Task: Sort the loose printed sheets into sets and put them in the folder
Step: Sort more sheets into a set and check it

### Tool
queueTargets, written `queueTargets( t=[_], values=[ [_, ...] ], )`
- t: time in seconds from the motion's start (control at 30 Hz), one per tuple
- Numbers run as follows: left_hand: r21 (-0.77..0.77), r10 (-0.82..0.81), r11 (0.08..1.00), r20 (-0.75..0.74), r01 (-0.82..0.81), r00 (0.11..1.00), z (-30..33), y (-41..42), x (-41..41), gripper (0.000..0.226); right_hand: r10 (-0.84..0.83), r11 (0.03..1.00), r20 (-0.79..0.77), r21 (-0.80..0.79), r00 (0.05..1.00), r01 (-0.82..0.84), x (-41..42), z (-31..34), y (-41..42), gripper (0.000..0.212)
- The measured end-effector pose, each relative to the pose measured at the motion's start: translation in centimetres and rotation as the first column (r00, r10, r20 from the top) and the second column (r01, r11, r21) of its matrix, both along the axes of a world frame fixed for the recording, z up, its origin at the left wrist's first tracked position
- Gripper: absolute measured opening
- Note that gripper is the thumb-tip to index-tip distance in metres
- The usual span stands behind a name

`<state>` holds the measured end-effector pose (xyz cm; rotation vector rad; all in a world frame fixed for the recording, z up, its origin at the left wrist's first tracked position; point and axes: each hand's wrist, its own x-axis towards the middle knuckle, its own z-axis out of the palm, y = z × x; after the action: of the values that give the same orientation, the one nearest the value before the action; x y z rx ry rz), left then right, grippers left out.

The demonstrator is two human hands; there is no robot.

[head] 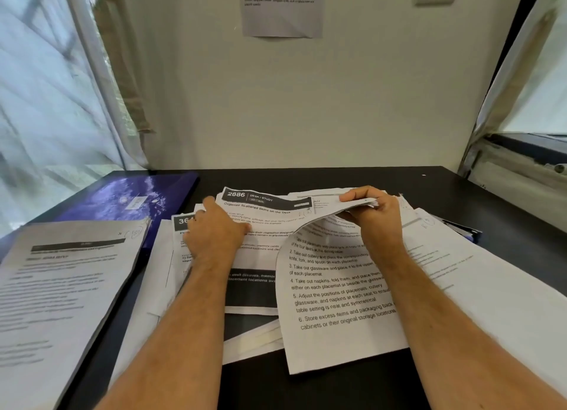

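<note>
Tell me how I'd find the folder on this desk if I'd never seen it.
Start at the black desk and look to its far left corner, by the window. The folder lies flat there, closed, beyond the stack of printed sheets that overlaps its near edge. It is the only glossy purple thing; everything near it is white paper.

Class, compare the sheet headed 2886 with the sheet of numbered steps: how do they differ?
The 2886 sheet lies flat under the left hand; the numbered sheet is lifted and curled, its top edge pinched by the right hand. The first shows dark header bands, the second only text. Both are white printed paper.
</note>
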<state>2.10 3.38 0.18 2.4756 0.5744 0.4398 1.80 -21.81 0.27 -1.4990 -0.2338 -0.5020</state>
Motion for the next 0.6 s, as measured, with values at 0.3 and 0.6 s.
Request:
queueTargets(
  t=[0.3, 0.6],
  values=[
    [-0.077, -0.112, 0.984, 0.444, 0.163, 0.889, 1.6, -0.3, -0.5, 0.018, -0.041, 0.991, 0.025, -0.123, 0.999, 0.044, -0.5, 0.7, 1.4, 0.011],
    [0.165, -0.384, 0.917, 0.615, 0.364, 0.689, 2.3, -2.2, -2.1, 0.027, -0.178, 0.973, 0.179, -0.112, 0.967, 0.200, -0.4, 1.2, 2.7, 0.015]
  ],
)
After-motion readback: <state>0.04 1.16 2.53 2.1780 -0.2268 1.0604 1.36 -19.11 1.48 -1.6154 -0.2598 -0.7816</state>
